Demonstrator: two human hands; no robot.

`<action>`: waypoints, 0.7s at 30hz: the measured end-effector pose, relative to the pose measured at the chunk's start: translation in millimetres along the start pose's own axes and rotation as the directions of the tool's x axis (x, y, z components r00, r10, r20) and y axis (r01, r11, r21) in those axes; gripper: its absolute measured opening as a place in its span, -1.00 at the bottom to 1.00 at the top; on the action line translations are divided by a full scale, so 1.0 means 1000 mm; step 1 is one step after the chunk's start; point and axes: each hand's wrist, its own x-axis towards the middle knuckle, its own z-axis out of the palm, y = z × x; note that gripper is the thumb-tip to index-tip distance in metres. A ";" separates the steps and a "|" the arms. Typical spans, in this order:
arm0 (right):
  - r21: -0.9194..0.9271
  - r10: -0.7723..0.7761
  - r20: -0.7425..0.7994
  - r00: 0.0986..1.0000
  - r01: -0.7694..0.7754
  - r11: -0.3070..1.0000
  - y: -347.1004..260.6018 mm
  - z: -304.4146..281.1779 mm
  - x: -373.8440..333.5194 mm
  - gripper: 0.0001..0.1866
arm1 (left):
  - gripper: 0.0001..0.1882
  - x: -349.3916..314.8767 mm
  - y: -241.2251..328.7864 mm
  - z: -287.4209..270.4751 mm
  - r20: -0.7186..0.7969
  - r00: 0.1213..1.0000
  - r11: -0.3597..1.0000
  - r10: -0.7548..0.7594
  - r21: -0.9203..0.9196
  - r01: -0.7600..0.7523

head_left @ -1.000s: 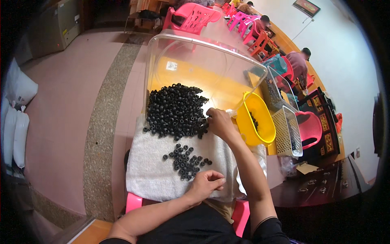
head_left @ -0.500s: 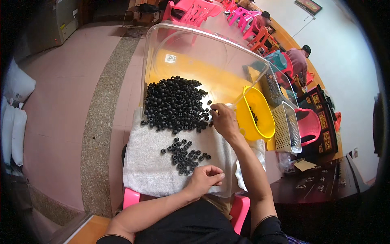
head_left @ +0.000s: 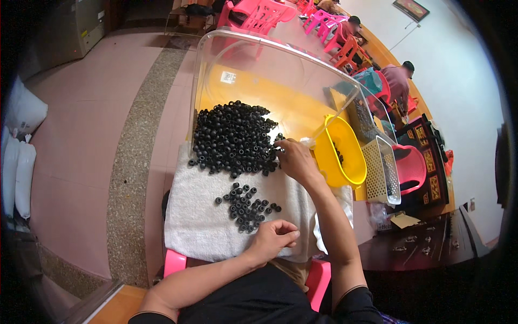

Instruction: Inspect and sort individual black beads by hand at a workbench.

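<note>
A large heap of small round black pieces with holes through them (head_left: 234, 137) lies in and at the open front of a clear plastic bin (head_left: 270, 48). My right hand (head_left: 298, 162) is at the heap's right edge, fingers bent in and fingertips against pieces there; whether one is pinched is hidden. Nearer me, a smaller group of the same pieces (head_left: 248, 208) is spread on a white towel (head_left: 194, 216). Just right of that group my left hand (head_left: 274, 237) rests on the towel, thumb and forefinger brought together. Anything between them is too small to make out.
A yellow tub (head_left: 353, 156) with some black pieces inside stands right of the bin. Beyond it are a white perforated basket (head_left: 380, 170) and a pink chair (head_left: 409, 167). People sit farther back at the right. White sacks (head_left: 24, 178) stand at the far left.
My right hand has shifted slightly left and toward me, with its fingers now among the pieces at the heap's edge. My left hand has hardly moved.
</note>
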 end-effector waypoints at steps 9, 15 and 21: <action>-0.112 -0.031 -0.153 0.988 0.014 0.994 0.005 0.016 0.053 -0.79 | -0.83 -0.002 0.001 0.001 -0.001 1.000 1.000 0.023 -0.014 -0.023; -0.241 -0.011 -0.022 1.000 0.006 0.970 0.018 0.026 0.080 -0.86 | -0.84 -0.002 0.004 0.001 0.001 1.000 1.000 0.000 -0.015 0.000; -0.213 0.024 -0.042 0.999 -0.032 0.977 0.010 0.024 0.083 -0.89 | -0.82 -0.003 0.005 0.000 0.011 1.000 1.000 0.009 -0.021 -0.009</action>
